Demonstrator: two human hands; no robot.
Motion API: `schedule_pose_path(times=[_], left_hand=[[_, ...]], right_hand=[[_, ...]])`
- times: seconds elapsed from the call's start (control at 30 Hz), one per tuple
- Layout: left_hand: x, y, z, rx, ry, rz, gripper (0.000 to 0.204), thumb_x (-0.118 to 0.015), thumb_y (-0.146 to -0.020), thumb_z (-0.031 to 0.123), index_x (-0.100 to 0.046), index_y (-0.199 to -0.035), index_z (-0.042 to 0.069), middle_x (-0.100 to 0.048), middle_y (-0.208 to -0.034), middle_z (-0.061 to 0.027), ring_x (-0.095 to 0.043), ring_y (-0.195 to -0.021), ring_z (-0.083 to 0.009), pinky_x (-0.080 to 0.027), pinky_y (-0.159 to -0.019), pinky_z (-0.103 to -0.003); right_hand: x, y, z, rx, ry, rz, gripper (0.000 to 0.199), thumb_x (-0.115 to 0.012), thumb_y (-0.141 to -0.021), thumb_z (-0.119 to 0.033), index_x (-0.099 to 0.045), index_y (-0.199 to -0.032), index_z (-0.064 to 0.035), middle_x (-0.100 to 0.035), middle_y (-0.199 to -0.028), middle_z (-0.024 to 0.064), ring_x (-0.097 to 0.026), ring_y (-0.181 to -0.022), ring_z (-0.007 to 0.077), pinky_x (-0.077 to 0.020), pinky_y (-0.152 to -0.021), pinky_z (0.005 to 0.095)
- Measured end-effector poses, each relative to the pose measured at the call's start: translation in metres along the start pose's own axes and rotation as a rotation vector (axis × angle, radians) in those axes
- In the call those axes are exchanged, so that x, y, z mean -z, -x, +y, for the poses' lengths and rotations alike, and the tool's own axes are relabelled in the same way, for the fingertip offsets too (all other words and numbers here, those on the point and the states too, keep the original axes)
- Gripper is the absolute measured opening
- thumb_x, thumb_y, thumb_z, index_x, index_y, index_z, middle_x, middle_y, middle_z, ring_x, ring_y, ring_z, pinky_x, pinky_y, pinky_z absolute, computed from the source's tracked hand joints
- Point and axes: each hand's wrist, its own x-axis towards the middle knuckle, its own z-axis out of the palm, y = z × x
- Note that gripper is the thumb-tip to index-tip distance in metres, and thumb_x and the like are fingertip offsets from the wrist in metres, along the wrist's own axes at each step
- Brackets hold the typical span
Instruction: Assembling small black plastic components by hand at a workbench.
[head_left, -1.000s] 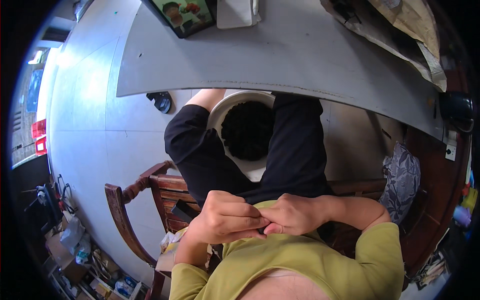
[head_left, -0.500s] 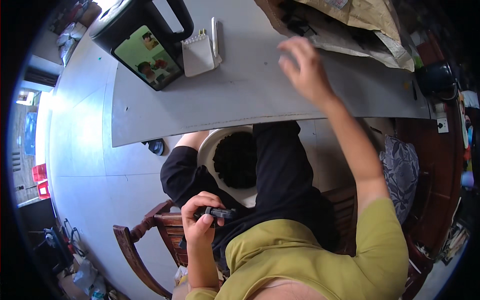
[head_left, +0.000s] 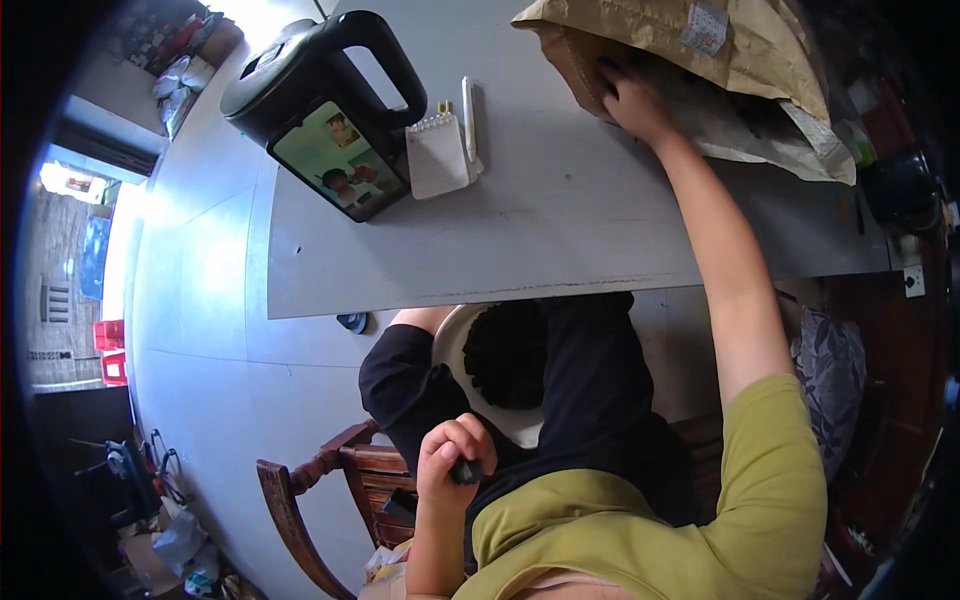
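My left hand [head_left: 452,462] is held low by my lap, closed around a small dark object [head_left: 466,471] whose kind I cannot make out. My right hand [head_left: 632,100] is stretched far out over the grey table [head_left: 560,220], its fingers in the mouth of a large brown paper bag [head_left: 690,40] lying at the table's far right. A white bowl [head_left: 470,370] with dark contents sits on my lap between my black-trousered legs.
A black kettle [head_left: 330,80] stands at the far left of the table with a phone [head_left: 340,160] leaning on it. A small spiral notepad [head_left: 440,155] and a white pen [head_left: 468,105] lie beside them. A wooden chair [head_left: 330,480] is under me.
My hands were together at my lap; the right one has left, reached up across the table and gone into the paper bag. The left stays low with the dark object.
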Motion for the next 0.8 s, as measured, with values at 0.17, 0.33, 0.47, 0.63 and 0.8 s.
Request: schedule_pose_path(times=[0.17, 0.33, 0.47, 0.63, 0.8], left_hand=[[0.003, -0.01, 0.0, 0.024, 0.102, -0.003, 0.026, -0.059, -0.085, 0.024, -0.048, -0.073, 0.003, -0.044, -0.071, -0.008, -0.046, -0.054, -0.0172, -0.039, -0.048, -0.025], [-0.005, -0.018, -0.004, 0.078, 0.107, -0.023, 0.022, -0.061, -0.084, 0.021, -0.05, -0.079, 0.002, -0.047, -0.074, -0.0086, -0.05, -0.059, -0.0181, -0.042, -0.054, -0.026], [-0.006, -0.012, -0.002, 0.069, 0.11, -0.055, 0.02, -0.063, -0.082, 0.018, -0.049, -0.083, 0.003, -0.048, -0.076, -0.0078, -0.053, -0.061, -0.0178, -0.045, -0.056, -0.025], [0.005, 0.006, 0.008, 0.018, 0.115, 0.03, 0.014, -0.062, -0.081, 0.011, -0.051, -0.085, 0.003, -0.05, -0.079, -0.0091, -0.054, -0.064, -0.0187, -0.045, -0.06, -0.027], [0.02, 0.01, 0.001, 0.051, 0.109, 0.016, 0.012, -0.063, -0.078, 0.007, -0.054, -0.084, 0.003, -0.054, -0.082, -0.0093, -0.055, -0.063, -0.0157, -0.045, -0.059, -0.026]], right_hand=[[0.03, 0.064, -0.044, 0.094, 0.147, 0.12, 0.036, -0.058, -0.08, -0.033, -0.058, -0.112, -0.0164, -0.053, -0.117, 0.0088, -0.053, -0.097, 0.0342, -0.0453, -0.083, 0.0418], [0.049, 0.116, -0.117, 0.174, 0.006, -0.039, 0.037, -0.06, -0.081, -0.032, -0.058, -0.116, -0.02, -0.05, -0.124, 0.0104, -0.044, -0.114, 0.0318, -0.0364, -0.095, 0.0415], [0.047, 0.113, -0.139, 0.241, 0.011, -0.141, 0.043, -0.057, -0.084, -0.038, -0.054, -0.123, -0.0222, -0.045, -0.132, 0.0098, -0.035, -0.123, 0.0361, -0.0296, -0.101, 0.0451], [0.075, 0.083, -0.122, 0.315, -0.386, -0.035, 0.032, -0.056, -0.087, -0.032, -0.06, -0.112, -0.0127, -0.057, -0.117, 0.011, -0.05, -0.11, 0.0321, -0.0387, -0.092, 0.042], [0.11, 0.134, -0.124, 0.589, 0.019, -0.046, 0.02, -0.053, -0.074, -0.005, -0.061, -0.092, -0.008, -0.059, -0.095, 0.0097, -0.054, -0.101, 0.027, -0.0412, -0.088, 0.0397]])
